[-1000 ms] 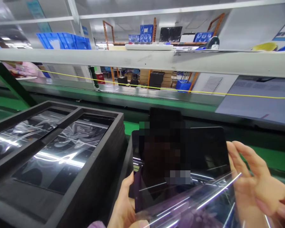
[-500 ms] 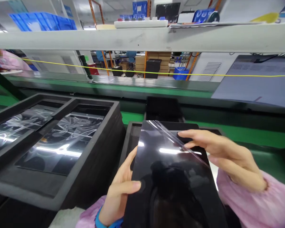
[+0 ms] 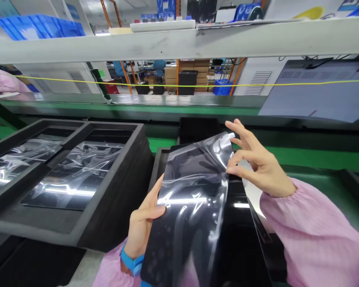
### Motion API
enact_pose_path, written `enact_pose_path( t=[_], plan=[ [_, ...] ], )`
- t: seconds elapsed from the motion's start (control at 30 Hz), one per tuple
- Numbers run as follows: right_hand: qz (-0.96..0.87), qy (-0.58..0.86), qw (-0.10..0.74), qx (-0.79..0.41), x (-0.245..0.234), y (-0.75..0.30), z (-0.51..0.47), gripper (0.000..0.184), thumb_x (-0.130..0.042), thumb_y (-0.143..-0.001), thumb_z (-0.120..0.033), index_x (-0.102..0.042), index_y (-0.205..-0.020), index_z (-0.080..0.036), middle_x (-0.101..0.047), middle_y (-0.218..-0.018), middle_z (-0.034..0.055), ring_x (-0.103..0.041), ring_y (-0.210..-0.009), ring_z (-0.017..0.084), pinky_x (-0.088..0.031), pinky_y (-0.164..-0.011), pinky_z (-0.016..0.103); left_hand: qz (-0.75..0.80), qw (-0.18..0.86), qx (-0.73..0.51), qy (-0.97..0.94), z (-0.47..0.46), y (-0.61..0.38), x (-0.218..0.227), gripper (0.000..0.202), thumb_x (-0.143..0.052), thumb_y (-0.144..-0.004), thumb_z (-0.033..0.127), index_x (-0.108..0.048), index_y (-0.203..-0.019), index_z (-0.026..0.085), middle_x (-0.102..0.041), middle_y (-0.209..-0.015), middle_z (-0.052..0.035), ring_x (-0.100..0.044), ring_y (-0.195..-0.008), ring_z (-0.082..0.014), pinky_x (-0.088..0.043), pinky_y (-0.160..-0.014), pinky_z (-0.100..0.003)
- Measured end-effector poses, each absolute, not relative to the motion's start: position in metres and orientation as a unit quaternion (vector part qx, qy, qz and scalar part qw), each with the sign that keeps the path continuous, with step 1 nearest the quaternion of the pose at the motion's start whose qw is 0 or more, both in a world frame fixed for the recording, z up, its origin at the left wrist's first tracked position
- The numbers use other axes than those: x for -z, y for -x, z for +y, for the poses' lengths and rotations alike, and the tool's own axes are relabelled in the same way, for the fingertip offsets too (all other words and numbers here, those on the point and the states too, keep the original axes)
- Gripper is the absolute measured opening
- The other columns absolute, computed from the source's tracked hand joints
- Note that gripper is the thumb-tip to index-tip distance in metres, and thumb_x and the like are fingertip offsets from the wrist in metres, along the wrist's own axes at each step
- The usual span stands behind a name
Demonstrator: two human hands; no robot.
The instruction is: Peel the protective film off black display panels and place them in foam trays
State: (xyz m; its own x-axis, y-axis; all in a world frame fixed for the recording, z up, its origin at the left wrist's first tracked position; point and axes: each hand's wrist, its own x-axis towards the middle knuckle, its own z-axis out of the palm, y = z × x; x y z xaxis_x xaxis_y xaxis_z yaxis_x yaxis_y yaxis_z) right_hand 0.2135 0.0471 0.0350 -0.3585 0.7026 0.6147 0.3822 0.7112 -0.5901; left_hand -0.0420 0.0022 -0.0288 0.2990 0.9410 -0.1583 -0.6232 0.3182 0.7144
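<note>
My left hand (image 3: 145,223) grips the left edge of a glossy black panel (image 3: 239,247) held flat in front of me. My right hand (image 3: 255,161) pinches the far corner of a clear protective film (image 3: 194,183) and lifts it off the panel; the film curls up and drapes over the panel's left half. Both arms wear pink sleeves, and a blue band sits on my left wrist. The panel hovers over a black foam tray (image 3: 158,163).
To the left stands a stack of black foam trays (image 3: 113,207) holding film-covered panels. A green conveyor (image 3: 311,157) runs across behind, with a small black box (image 3: 197,129) on it. A grey shelf beam (image 3: 179,42) and a yellow cord (image 3: 179,85) cross overhead. A person in pink is at far left.
The panel came down from upright to flat. My right hand took the film's corner at the far edge and has peeled it up and back, so the film now billows over the panel.
</note>
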Motion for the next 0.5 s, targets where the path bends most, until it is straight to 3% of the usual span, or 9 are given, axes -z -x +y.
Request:
enact_pose_path(
  t=[0.1, 0.2, 0.3, 0.37, 0.5],
  plan=[
    [-0.755, 0.361, 0.524, -0.157, -0.034, -0.198, 0.043, 0.020, -0.064, -0.081, -0.025, -0.056, -0.064, -0.020, -0.030, -0.142, -0.0059, -0.013, -0.136, 0.026, -0.028, -0.109, 0.045, 0.323, 0.727, -0.524, -0.305, 0.004, 0.048, 0.035, 0.062, -0.058, -0.063, 0.017, -0.056, -0.125, 0.021, -0.050, -0.137, -0.0003, -0.024, -0.137, -0.0309, -0.012, -0.116, -0.042],
    [-0.709, 0.374, 0.577, -0.156, -0.032, -0.186, 0.040, 0.023, -0.062, -0.081, -0.021, -0.051, -0.061, -0.019, -0.044, -0.132, -0.0006, -0.032, -0.129, 0.025, -0.032, -0.104, 0.041, 0.373, 0.668, -0.543, -0.347, 0.004, 0.050, 0.042, 0.055, -0.062, -0.065, 0.018, -0.061, -0.120, 0.022, -0.054, -0.134, 0.0018, -0.025, -0.137, -0.0288, -0.013, -0.116, -0.038],
    [-0.670, 0.395, 0.604, -0.174, -0.029, -0.180, 0.039, 0.026, -0.061, -0.080, -0.021, -0.048, -0.058, -0.018, -0.056, -0.117, 0.0021, -0.054, -0.101, 0.023, -0.043, -0.079, 0.035, 0.427, 0.618, -0.554, -0.360, 0.005, 0.052, 0.048, 0.045, -0.063, -0.071, 0.020, -0.063, -0.116, 0.021, -0.058, -0.130, 0.0021, -0.027, -0.137, -0.0279, -0.014, -0.116, -0.037],
    [-0.649, 0.405, 0.613, -0.199, -0.025, -0.178, 0.039, 0.027, -0.061, -0.079, -0.023, -0.048, -0.057, -0.018, -0.059, -0.111, 0.0024, -0.057, -0.085, 0.020, -0.040, -0.064, 0.032, 0.459, 0.594, -0.542, -0.377, 0.006, 0.054, 0.050, 0.039, -0.066, -0.071, 0.019, -0.067, -0.110, 0.019, -0.061, -0.125, 0.0013, -0.028, -0.136, -0.0286, -0.014, -0.116, -0.038],
    [-0.621, 0.401, 0.629, -0.239, -0.018, -0.177, 0.044, 0.024, -0.061, -0.077, -0.023, -0.050, -0.056, -0.018, -0.062, -0.103, 0.0025, -0.057, -0.087, 0.020, -0.040, -0.069, 0.032, 0.472, 0.569, -0.531, -0.413, 0.006, 0.051, 0.044, 0.031, -0.072, -0.065, 0.010, -0.073, -0.095, 0.018, -0.068, -0.115, 0.0017, -0.039, -0.130, -0.0274, -0.018, -0.115, -0.033]
  ],
)
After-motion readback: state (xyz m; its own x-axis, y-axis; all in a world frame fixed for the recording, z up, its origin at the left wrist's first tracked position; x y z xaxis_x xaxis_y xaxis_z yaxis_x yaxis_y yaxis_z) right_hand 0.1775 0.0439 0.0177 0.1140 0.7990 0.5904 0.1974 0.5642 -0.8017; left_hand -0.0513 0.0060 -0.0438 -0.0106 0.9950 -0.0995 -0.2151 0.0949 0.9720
